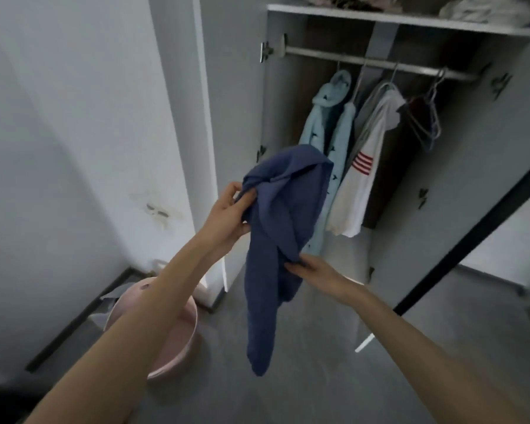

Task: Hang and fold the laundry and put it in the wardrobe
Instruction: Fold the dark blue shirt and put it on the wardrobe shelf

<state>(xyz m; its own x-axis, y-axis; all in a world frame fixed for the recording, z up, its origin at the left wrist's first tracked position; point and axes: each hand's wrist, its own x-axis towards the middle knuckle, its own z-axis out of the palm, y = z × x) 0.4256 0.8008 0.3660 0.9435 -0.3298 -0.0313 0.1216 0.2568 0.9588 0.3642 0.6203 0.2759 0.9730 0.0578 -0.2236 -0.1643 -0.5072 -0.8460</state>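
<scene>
A dark blue garment (276, 234) hangs crumpled in the air in front of the open wardrobe (380, 26). My left hand (230, 209) grips its upper left edge at about chest height. My right hand (312, 267) pinches a fold lower down on its right side. One long part of the garment dangles toward the floor. Inside the wardrobe a rail (380, 61) carries a light blue patterned garment (325, 123), a white garment with red stripes (361, 166) and some bare hangers (426, 120).
A pink laundry basket (178, 341) stands on the grey floor at the lower left, partly behind my left forearm. Folded items lie on the wardrobe's top shelf (487, 10). A wardrobe door (471, 179) stands open on the right; a white wall is at left.
</scene>
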